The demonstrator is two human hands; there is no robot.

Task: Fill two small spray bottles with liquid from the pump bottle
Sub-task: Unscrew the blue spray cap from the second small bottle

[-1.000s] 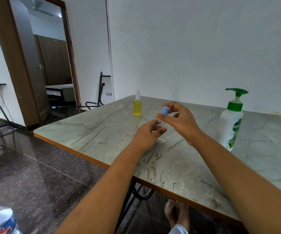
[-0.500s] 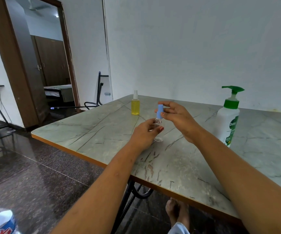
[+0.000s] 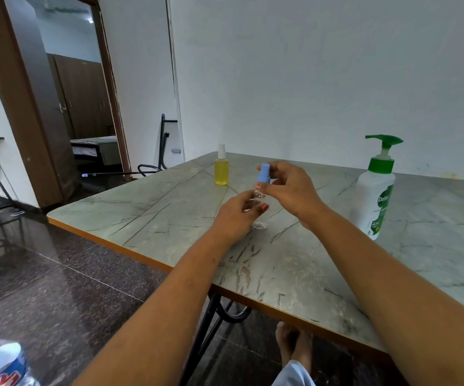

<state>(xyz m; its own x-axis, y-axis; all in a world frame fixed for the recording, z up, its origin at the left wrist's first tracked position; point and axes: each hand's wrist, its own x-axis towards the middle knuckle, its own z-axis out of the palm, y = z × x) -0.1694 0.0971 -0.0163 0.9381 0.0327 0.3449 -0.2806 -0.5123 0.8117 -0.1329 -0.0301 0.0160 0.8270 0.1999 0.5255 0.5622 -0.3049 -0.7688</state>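
Near: left hand [image 3: 236,215], grip curled round the empty clear bottle [image 3: 260,220], which is upright with its base on the worktop [image 3: 155,213]. Above it, right hand [image 3: 289,190], grip pinching the blue spray cap [image 3: 264,174] at the bottle's neck. Judged light, thin-walled, smooth, easily tipped; hold the body low, turn at the cap. The pump bottle [image 3: 375,196] stands to the right; the yellow-filled spray bottle [image 3: 221,171] is farther back.

- The left hand [image 3: 236,215] wore reddish-orange polish on its thumbnail [image 3: 265,207]
- The right hand [image 3: 292,190] carried the same polish
- Both forearms [image 3: 155,316] were bare along all their visible length
- Two bare feet [image 3: 294,344] showed below
- A pale, whitish cloth hem [image 3: 294,376] lay beside them
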